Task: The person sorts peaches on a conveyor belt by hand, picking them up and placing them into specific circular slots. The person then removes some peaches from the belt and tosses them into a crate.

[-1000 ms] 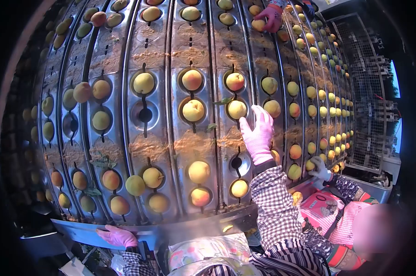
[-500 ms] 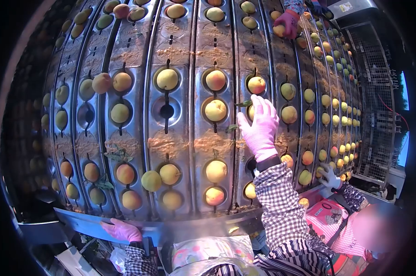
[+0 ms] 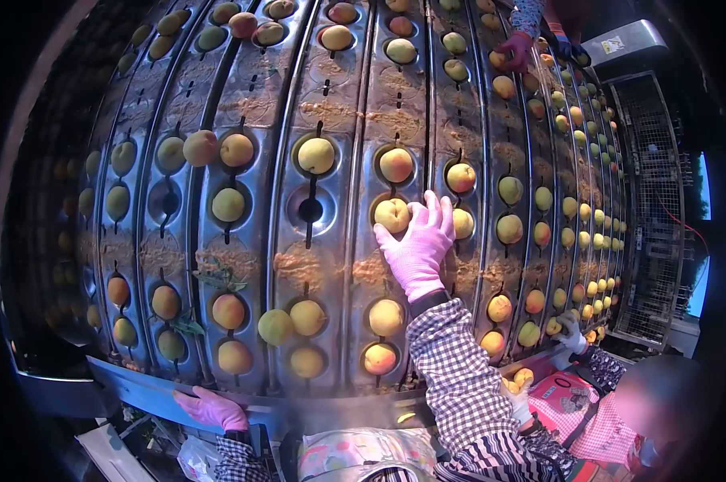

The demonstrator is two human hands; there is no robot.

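Observation:
My right hand, in a pink glove, reaches over the metal tray conveyor. Its thumb and fingers lie around the near side of a yellow peach in a round cup. Just right of the fingers is another yellow peach, and a red-yellow peach sits above. My left hand, also pink-gloved, rests on the conveyor's near metal edge with fingers spread and nothing in it. Two leafy sprigs lie on the trays at the left.
An empty cup shows left of my right hand. A co-worker at the lower right holds fruit in gloved hands. Another person's gloved hand touches fruit at the top right. A wire-mesh frame stands at the right.
My right hand has moved left and slightly down, from beside the leaves to the yellow peach. The trays and fruit have shifted slightly right in view. The co-worker's second hand now shows with fruit.

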